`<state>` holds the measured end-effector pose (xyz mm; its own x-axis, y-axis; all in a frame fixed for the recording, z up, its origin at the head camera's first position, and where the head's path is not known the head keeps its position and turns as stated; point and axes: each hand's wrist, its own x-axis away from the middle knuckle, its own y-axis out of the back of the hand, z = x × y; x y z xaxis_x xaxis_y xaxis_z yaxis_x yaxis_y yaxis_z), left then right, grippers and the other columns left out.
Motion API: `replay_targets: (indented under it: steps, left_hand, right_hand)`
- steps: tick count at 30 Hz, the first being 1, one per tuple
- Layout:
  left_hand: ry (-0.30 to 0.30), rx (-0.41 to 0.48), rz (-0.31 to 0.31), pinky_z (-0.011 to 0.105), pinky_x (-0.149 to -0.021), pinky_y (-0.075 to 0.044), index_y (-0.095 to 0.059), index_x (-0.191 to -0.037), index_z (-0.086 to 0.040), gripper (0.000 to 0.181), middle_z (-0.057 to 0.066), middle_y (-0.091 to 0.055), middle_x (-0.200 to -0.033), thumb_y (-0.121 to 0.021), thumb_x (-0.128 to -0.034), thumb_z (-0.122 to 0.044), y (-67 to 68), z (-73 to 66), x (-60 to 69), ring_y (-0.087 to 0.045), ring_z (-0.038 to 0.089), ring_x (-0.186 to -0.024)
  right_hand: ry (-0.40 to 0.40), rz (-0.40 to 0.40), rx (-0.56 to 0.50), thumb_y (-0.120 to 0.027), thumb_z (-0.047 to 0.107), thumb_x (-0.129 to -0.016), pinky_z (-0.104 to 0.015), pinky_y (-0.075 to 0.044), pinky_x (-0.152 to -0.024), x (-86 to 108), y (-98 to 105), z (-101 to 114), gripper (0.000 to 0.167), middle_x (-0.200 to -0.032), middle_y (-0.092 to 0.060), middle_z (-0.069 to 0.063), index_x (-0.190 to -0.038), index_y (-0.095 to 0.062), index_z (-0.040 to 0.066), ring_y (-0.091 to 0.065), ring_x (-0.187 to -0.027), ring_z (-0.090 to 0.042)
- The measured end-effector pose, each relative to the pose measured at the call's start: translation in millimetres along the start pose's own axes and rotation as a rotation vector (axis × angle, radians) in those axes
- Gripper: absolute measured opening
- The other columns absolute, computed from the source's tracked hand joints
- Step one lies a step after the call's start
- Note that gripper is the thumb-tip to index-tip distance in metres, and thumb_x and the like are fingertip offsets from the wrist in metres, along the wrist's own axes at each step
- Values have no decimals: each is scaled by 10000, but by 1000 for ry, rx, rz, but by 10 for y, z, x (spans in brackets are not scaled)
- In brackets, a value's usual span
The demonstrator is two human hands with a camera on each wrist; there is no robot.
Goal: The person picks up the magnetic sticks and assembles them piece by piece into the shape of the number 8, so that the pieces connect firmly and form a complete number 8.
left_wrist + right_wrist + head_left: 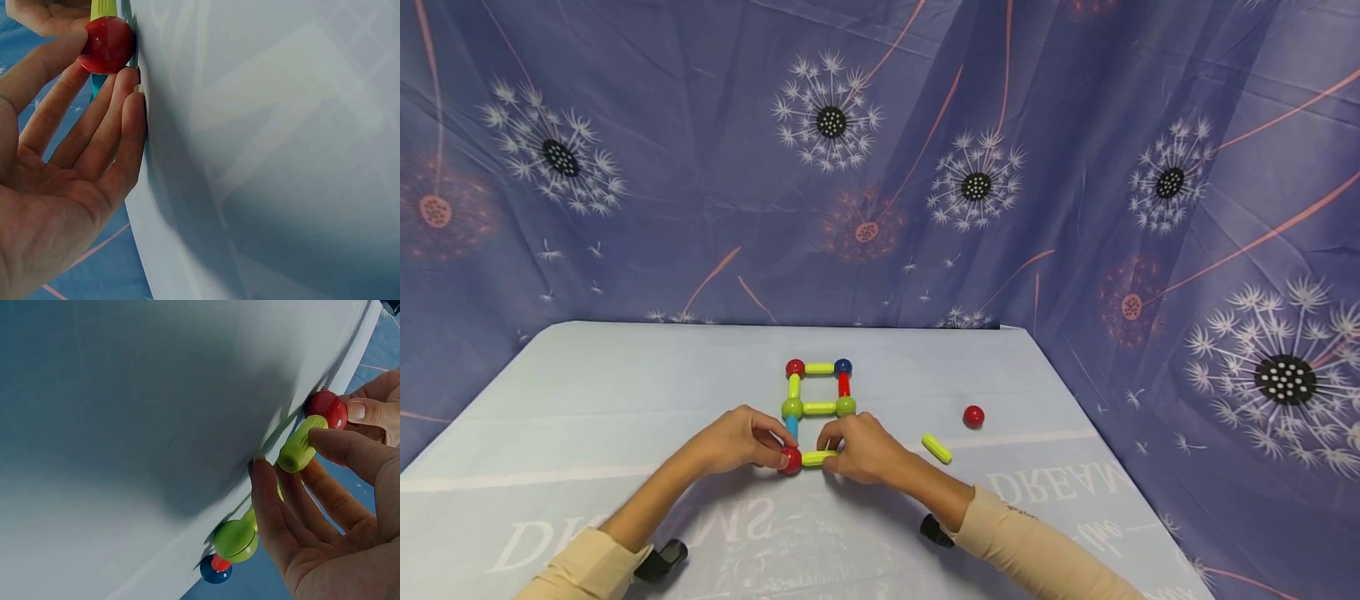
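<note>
On the table stands a frame of coloured rods and balls, with a closed square at its far end. My left hand (741, 442) pinches the near red ball (108, 45) between thumb and fingers. A blue rod (792, 427) joins this ball to a green ball (792, 407). With thumb and fingers, my right hand (867, 447) holds a yellow-green rod (302, 445), one end of it against the red ball. The rod's other end is free in the right wrist view. A second green ball (235, 540) lies just beyond the right hand.
Right of the frame lie a loose yellow-green rod (936, 448) and a loose red ball (973, 417). The pale printed cloth (625, 367) covers the table, and a purple dandelion curtain (715, 167) hangs behind. Dark objects (661, 561) show by both wrists.
</note>
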<state>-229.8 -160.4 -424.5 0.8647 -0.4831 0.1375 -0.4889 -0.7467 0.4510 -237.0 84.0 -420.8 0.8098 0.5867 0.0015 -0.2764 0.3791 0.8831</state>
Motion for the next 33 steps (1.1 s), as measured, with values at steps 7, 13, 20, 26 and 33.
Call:
replay_targets:
  steps: [7,13,20,26,33]
  left_hand:
    - [8,3,-8,344,-718,-557,-787,-1041,-75,249,73,-787,-929,-843,-813,-159,-5,3,0,-699,157,-841]
    - [28,7,-7,348,-726,-558,-786,-1055,-80,256,67,-785,-946,-838,-815,-154,-8,-2,5,-693,161,-847]
    - [23,-3,-10,342,-733,-557,-786,-1058,-82,260,67,-783,-953,-838,-815,-158,-4,0,14,-692,164,-858]
    - [14,10,-7,326,-745,-554,-783,-1065,-69,267,78,-784,-967,-836,-818,-153,2,15,18,-700,158,-886]
    - [3,24,-9,324,-749,-555,-781,-1066,-57,271,90,-783,-976,-835,-815,-145,1,17,24,-705,159,-896]
  right_hand:
    - [-39,-42,-54,-772,174,-857,-210,-501,-684,58,122,-70,153,-864,-736,37,-1006,-774,140,-628,-766,-47]
    - [-100,-114,-104,-753,194,-875,-277,-527,-689,159,296,-240,226,-898,-738,-13,-1081,-750,101,-664,-776,-115]
    - [-209,-236,-110,-781,227,-863,-330,-527,-702,348,489,-550,325,-879,-734,6,-1165,-726,121,-668,-793,-125]
    - [-291,-308,-118,-787,219,-863,-324,-525,-661,549,638,-809,323,-850,-724,16,-1171,-728,142,-675,-786,-129]
    - [-347,-363,-93,-784,229,-872,-326,-527,-638,757,793,-1093,362,-881,-745,-45,-1203,-709,102,-686,-778,-171]
